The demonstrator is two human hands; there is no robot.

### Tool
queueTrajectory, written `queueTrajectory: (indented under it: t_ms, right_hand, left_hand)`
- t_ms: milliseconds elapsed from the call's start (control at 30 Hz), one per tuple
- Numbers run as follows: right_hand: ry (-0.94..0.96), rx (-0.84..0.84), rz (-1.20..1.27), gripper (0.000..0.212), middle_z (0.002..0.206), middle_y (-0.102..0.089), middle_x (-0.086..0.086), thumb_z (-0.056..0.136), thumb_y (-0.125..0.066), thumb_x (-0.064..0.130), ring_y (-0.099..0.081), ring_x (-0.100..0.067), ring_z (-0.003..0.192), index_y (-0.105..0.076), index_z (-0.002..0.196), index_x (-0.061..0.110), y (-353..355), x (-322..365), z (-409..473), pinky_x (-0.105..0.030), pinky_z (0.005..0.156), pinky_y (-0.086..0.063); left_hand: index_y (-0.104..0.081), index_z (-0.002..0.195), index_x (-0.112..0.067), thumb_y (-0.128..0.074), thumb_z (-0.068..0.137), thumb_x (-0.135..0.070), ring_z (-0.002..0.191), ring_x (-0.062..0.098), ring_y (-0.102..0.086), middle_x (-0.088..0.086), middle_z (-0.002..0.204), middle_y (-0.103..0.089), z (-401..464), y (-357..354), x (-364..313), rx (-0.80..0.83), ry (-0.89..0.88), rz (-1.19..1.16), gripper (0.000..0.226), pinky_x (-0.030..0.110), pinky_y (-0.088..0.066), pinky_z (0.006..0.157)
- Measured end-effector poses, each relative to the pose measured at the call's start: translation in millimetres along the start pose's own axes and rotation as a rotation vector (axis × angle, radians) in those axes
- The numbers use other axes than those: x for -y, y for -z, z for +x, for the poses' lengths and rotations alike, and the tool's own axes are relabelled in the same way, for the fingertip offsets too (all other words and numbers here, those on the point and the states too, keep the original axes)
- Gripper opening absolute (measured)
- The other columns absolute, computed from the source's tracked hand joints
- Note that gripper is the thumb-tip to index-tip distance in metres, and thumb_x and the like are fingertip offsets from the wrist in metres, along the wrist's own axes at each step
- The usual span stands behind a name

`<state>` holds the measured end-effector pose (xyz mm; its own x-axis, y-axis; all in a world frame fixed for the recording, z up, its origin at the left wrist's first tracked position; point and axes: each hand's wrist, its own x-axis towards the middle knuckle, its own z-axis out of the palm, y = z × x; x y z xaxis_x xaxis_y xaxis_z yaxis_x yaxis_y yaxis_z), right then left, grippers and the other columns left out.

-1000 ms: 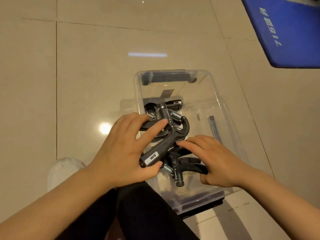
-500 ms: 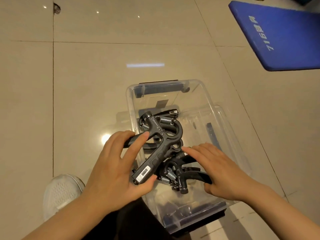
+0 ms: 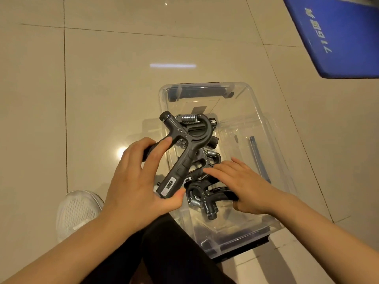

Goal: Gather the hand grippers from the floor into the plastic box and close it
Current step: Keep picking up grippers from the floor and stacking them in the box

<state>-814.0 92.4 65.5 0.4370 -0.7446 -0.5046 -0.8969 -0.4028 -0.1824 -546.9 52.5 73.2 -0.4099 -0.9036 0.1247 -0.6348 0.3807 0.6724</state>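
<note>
Under my hands the clear box [image 3: 254,111] holds a pile of black grippers [image 3: 207,193], my flat right hand [image 3: 244,187] resting on them, while my left hand [image 3: 137,181] grips one gripper [image 3: 182,148], now lifted higher than before.

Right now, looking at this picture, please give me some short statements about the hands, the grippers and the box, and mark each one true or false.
1. The left hand holds a black hand gripper above the plastic box. True.
2. The right hand is curled round a gripper. False: its fingers lie straight on the grippers in the box.
3. The box is closed with its lid. False: it is open on top.
4. A blue mat lies on the floor at the upper right. True.
5. A white shoe shows left of the box. True.
</note>
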Motion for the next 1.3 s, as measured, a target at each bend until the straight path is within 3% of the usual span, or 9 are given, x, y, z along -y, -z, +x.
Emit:
queueTrajectory:
  t_ms: [200, 300, 533, 733, 933, 1033, 1100, 1167, 1300]
  right_hand:
    - [0.01, -0.046, -0.145, 0.093, 0.141, -0.043, -0.005, 0.067, -0.069, 0.006, -0.033, -0.03, 0.135, -0.025, 0.148, 0.023, -15, -9, 6, -0.051, 0.116, -0.014]
    - [-0.034, -0.011, -0.182, 0.093, 0.145, -0.038, -0.01, 0.071, -0.063, -0.002, -0.032, -0.036, 0.134, -0.02, 0.149, 0.021, -29, -12, 10, -0.048, 0.115, -0.009]
    - [-0.09, 0.049, -0.234, 0.087, 0.15, -0.028, -0.009, 0.078, -0.065, 0.01, -0.028, -0.033, 0.136, -0.017, 0.15, 0.023, -33, -14, 10, -0.047, 0.115, -0.012]
    - [-0.107, 0.028, -0.173, 0.08, 0.132, -0.05, -0.012, 0.064, -0.079, 0.024, -0.05, -0.035, 0.116, -0.042, 0.135, 0.022, -42, -17, 17, -0.047, 0.1, -0.04]
    - [-0.16, 0.063, -0.167, 0.077, 0.139, -0.042, -0.01, 0.073, -0.073, 0.026, -0.038, -0.035, 0.128, -0.035, 0.14, 0.023, -35, -9, 20, -0.052, 0.111, -0.022]
    - [-0.182, -0.278, 0.093, 0.062, 0.128, -0.052, 0.0, 0.075, -0.072, 0.032, -0.047, -0.022, 0.123, -0.048, 0.131, 0.022, -14, 10, 13, -0.053, 0.112, -0.025]
    - [-0.273, -0.62, 0.511, 0.05, 0.123, -0.052, 0.009, 0.082, -0.065, 0.031, -0.048, -0.004, 0.116, -0.049, 0.129, 0.023, 11, 35, 11, -0.03, 0.105, -0.037]
    - [-0.315, -0.833, 0.72, 0.053, 0.128, -0.047, 0.009, 0.084, -0.063, 0.025, -0.044, 0.001, 0.119, -0.043, 0.133, 0.025, 39, 55, 15, -0.014, 0.1, -0.035]
    - [-0.08, -0.758, 0.418, 0.065, 0.138, -0.044, -0.003, 0.076, -0.068, 0.019, -0.037, -0.017, 0.131, -0.044, 0.137, 0.017, 82, 58, 30, -0.038, 0.108, -0.032]
  left_hand:
    - [-0.03, 0.141, -0.023, -0.058, 0.062, -0.056, 0.111, 0.02, -0.04, 0.006, 0.124, -0.04, -3, 0, 3, 0.008, 0.029, -0.016, 0.09, 0.029, -0.035, 0.086]
    - [-0.028, 0.141, -0.025, -0.058, 0.061, -0.058, 0.114, 0.02, -0.039, 0.004, 0.125, -0.038, -5, -1, 5, 0.009, 0.049, -0.03, 0.092, 0.03, -0.034, 0.089]
    - [-0.03, 0.14, -0.025, -0.06, 0.062, -0.057, 0.116, 0.024, -0.04, 0.005, 0.127, -0.038, -7, -5, 8, -0.006, 0.047, -0.058, 0.089, 0.029, -0.031, 0.092]
    - [-0.032, 0.139, -0.024, -0.06, 0.061, -0.058, 0.114, 0.024, -0.04, 0.007, 0.126, -0.041, -6, -5, 7, -0.017, 0.038, -0.038, 0.089, 0.033, -0.034, 0.091]
    - [-0.033, 0.138, -0.022, -0.063, 0.06, -0.057, 0.112, 0.024, -0.042, 0.011, 0.124, -0.044, -6, -5, 8, -0.044, 0.026, -0.052, 0.09, 0.034, -0.036, 0.092]
    - [-0.034, 0.138, -0.021, -0.064, 0.06, -0.056, 0.113, 0.024, -0.041, 0.011, 0.124, -0.045, -5, -4, 8, -0.052, 0.024, -0.053, 0.09, 0.035, -0.036, 0.093]
    - [-0.034, 0.138, -0.021, -0.064, 0.06, -0.055, 0.114, 0.024, -0.041, 0.01, 0.125, -0.044, -6, -6, 8, -0.059, 0.024, -0.059, 0.09, 0.036, -0.036, 0.093]
    - [-0.035, 0.137, -0.021, -0.065, 0.059, -0.053, 0.115, 0.023, -0.041, 0.01, 0.126, -0.044, -6, -6, 7, -0.072, 0.018, -0.07, 0.09, 0.032, -0.034, 0.095]
    - [-0.037, 0.135, -0.024, -0.067, 0.06, -0.052, 0.115, 0.019, -0.042, 0.01, 0.126, -0.045, -3, -3, 9, -0.06, -0.033, -0.096, 0.085, 0.015, -0.026, 0.1]
